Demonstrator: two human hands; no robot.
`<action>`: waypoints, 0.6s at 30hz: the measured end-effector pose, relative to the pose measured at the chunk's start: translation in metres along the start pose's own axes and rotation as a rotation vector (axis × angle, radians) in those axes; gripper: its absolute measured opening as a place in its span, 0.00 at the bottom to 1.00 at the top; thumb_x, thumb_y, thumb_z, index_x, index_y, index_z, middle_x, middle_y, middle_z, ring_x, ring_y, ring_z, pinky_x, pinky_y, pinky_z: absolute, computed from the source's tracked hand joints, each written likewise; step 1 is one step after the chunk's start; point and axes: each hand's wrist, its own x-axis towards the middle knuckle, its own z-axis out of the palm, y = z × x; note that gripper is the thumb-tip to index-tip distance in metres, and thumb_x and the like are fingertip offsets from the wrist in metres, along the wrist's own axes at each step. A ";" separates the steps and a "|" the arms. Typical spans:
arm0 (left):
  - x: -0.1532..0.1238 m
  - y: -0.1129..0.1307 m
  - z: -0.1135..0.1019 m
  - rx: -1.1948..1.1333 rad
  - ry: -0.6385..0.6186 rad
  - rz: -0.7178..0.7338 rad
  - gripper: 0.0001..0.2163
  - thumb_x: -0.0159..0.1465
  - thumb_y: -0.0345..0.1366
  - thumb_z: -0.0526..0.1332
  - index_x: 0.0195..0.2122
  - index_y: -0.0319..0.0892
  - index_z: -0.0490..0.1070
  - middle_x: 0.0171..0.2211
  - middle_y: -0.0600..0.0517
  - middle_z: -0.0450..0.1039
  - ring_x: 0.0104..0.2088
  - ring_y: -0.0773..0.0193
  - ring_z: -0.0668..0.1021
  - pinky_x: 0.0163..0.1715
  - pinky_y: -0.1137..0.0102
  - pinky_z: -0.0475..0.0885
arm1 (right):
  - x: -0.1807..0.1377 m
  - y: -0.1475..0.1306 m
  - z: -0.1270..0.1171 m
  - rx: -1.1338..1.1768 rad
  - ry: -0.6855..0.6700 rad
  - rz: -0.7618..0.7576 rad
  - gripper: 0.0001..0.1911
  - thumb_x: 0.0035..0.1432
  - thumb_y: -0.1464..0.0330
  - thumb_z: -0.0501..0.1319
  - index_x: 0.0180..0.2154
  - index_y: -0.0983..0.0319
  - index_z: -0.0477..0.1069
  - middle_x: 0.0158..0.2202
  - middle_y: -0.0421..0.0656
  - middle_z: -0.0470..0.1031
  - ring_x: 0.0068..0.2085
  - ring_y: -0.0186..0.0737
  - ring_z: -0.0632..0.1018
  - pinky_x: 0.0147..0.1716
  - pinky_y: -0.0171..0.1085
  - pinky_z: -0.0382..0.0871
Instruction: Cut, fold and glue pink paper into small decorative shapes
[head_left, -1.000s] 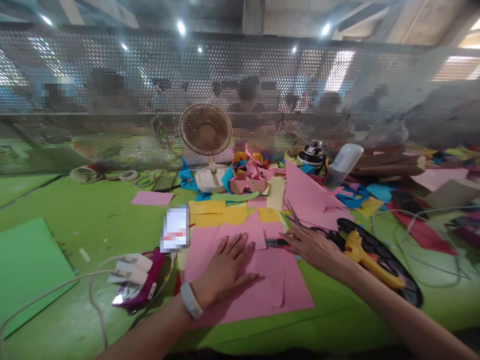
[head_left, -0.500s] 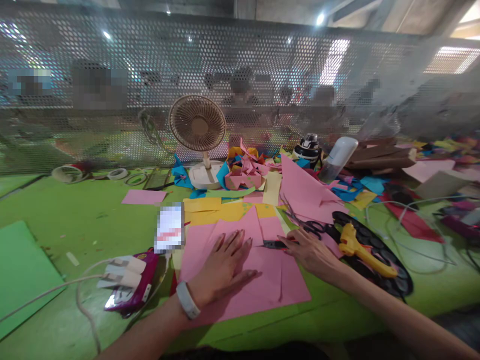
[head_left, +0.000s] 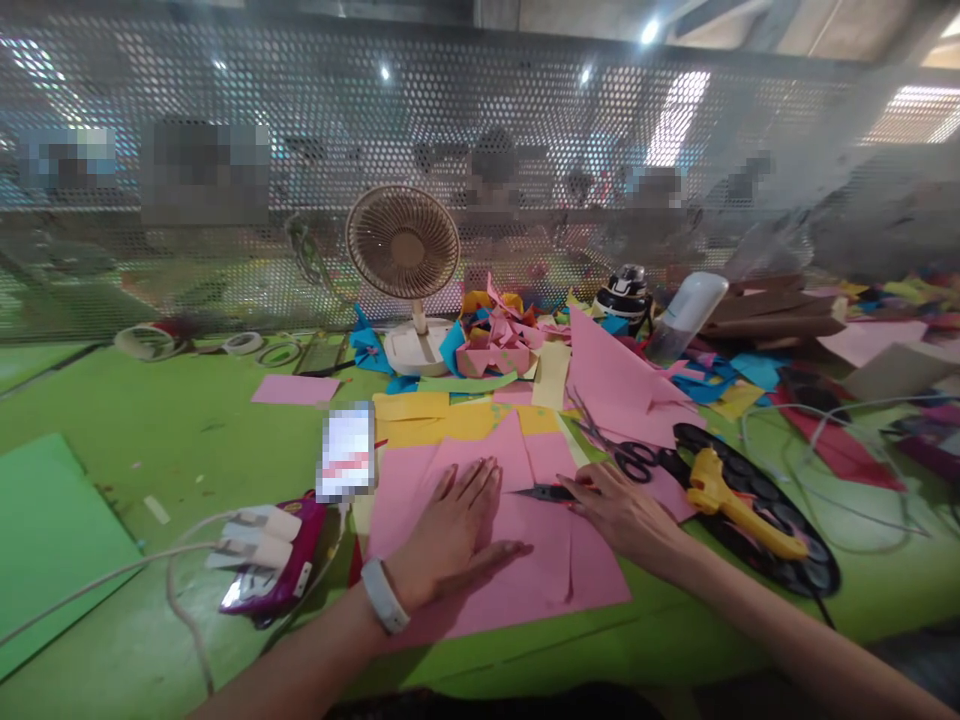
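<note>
My left hand (head_left: 457, 530) lies flat on a large pink sheet of paper (head_left: 532, 585), fingers stretched and thumb out to the right. To its right, my right hand (head_left: 622, 515) is closed around a black utility knife (head_left: 551, 492) with a bit of red on it. The knife lies low over the sheet, its thin tip pointing left toward my left fingers. Creases or cut lines run across the pink sheet, and yellow paper (head_left: 469, 425) shows beyond its far edge. Black-handled scissors (head_left: 636, 460) rest just past my right hand.
A yellow glue gun (head_left: 739, 510) sits on a black tray (head_left: 821, 575) at right. On the left are a phone (head_left: 345, 452) and a purple power strip (head_left: 289, 560) with cables. A fan (head_left: 405, 243) and a box of paper scraps (head_left: 491, 355) stand behind, before a perforated screen (head_left: 315, 110).
The whole view has shifted slightly, so things appear a little further right. The knife tip sits slightly further left over the pink sheet. My left hand stays flat on the paper.
</note>
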 end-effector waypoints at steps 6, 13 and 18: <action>0.002 0.003 -0.003 -0.030 -0.029 -0.014 0.37 0.62 0.59 0.42 0.65 0.42 0.34 0.66 0.47 0.36 0.65 0.54 0.44 0.61 0.55 0.40 | -0.001 -0.002 -0.002 -0.014 0.026 0.025 0.20 0.64 0.65 0.48 0.54 0.64 0.65 0.44 0.52 0.68 0.42 0.46 0.72 0.39 0.43 0.72; 0.004 0.009 -0.017 -0.150 -0.062 0.064 0.35 0.64 0.57 0.43 0.65 0.47 0.26 0.66 0.52 0.29 0.65 0.60 0.40 0.63 0.60 0.40 | -0.001 0.012 -0.006 -0.052 0.053 -0.003 0.17 0.64 0.68 0.49 0.52 0.64 0.66 0.42 0.51 0.69 0.46 0.48 0.71 0.42 0.45 0.70; -0.006 -0.003 -0.014 -0.055 -0.046 -0.011 0.35 0.62 0.59 0.43 0.65 0.49 0.34 0.66 0.51 0.34 0.65 0.53 0.42 0.62 0.53 0.38 | -0.003 0.014 0.001 -0.045 0.066 -0.003 0.18 0.64 0.67 0.49 0.53 0.64 0.65 0.42 0.51 0.68 0.45 0.47 0.71 0.41 0.43 0.71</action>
